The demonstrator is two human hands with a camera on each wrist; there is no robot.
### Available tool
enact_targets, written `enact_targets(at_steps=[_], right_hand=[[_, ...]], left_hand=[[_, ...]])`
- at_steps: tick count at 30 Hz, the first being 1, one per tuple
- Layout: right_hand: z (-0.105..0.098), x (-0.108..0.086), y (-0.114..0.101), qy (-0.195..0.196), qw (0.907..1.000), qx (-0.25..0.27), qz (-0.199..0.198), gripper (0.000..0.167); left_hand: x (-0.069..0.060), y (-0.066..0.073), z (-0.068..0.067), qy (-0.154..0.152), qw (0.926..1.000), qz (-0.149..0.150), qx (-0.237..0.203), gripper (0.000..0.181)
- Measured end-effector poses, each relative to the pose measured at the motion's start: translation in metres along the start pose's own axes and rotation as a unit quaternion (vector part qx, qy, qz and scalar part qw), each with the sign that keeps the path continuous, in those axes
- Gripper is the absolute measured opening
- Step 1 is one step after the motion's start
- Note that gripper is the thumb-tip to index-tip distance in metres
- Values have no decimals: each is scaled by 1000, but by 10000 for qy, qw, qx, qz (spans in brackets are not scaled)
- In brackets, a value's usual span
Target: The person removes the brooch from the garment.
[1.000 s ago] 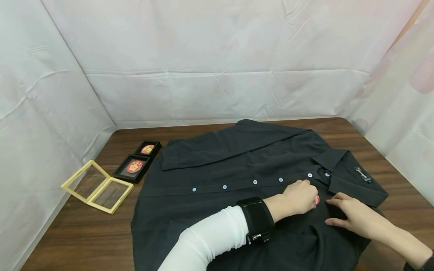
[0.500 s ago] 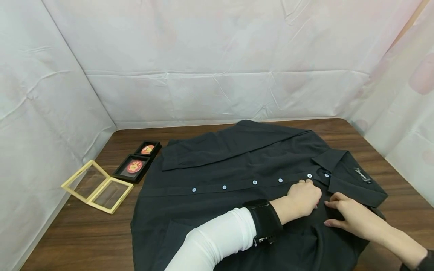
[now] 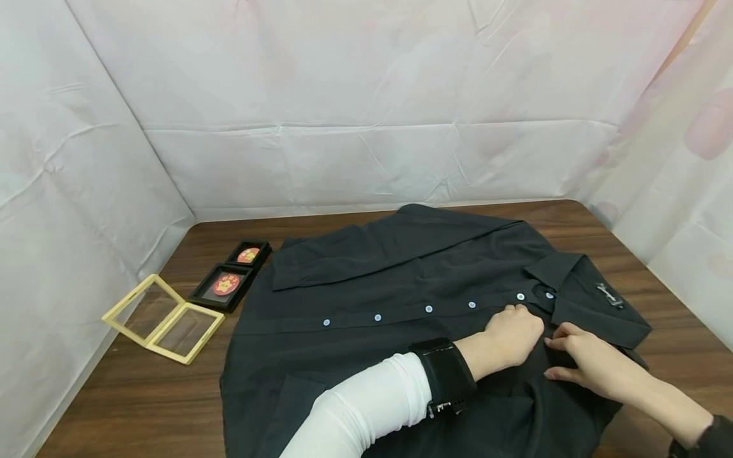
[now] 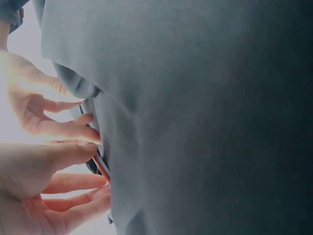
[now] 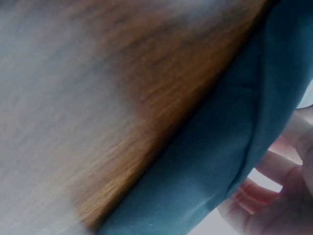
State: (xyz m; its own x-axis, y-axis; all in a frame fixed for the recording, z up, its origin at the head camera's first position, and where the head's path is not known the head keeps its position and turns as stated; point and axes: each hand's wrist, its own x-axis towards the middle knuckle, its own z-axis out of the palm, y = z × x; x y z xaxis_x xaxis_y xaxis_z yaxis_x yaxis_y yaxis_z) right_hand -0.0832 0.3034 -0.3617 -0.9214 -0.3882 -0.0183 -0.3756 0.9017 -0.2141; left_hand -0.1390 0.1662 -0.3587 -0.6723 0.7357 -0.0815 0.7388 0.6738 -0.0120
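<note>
While the left hand (image 3: pixel 515 337) pinches a red-edged badge (image 4: pixel 103 169) at the front of the dark shirt (image 3: pixel 401 280), the right hand (image 3: pixel 595 362) touches cloth nearby, thumb and forefinger apart | keeping cloth taut should help | left hand hides badge from above; black cases (image 3: pixel 213 304), yellow frame (image 3: pixel 166 325) well leftward

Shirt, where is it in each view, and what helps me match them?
Head: the shirt lies across the middle of the table, running off the bottom edge.
Left wrist: the shirt fills the middle and right.
Right wrist: the shirt slants from upper right to bottom centre.
Shared landmark: fingers by the cloth, right in head, left in left wrist, lower right in right wrist.
</note>
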Motion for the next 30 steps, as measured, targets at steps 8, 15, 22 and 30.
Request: enact_targets(at_steps=[8,15,22,30], right_hand=[[-2,2,3,170,9996,39,-216,43],[-9,5,5,296,9992,89,-272,40],[-17,8,6,616,9977,31,-287,40],[-24,13,5,683,9973,188,-197,41]], left_hand=[[0,-1,-4,122,9998,92,-115,10],[-1,-6,-6,283,9989,89,-366,9],[-2,-15,-6,752,9945,-78,-722,9],[-3,-22,-5,1037,9861,-284,-1269,23]])
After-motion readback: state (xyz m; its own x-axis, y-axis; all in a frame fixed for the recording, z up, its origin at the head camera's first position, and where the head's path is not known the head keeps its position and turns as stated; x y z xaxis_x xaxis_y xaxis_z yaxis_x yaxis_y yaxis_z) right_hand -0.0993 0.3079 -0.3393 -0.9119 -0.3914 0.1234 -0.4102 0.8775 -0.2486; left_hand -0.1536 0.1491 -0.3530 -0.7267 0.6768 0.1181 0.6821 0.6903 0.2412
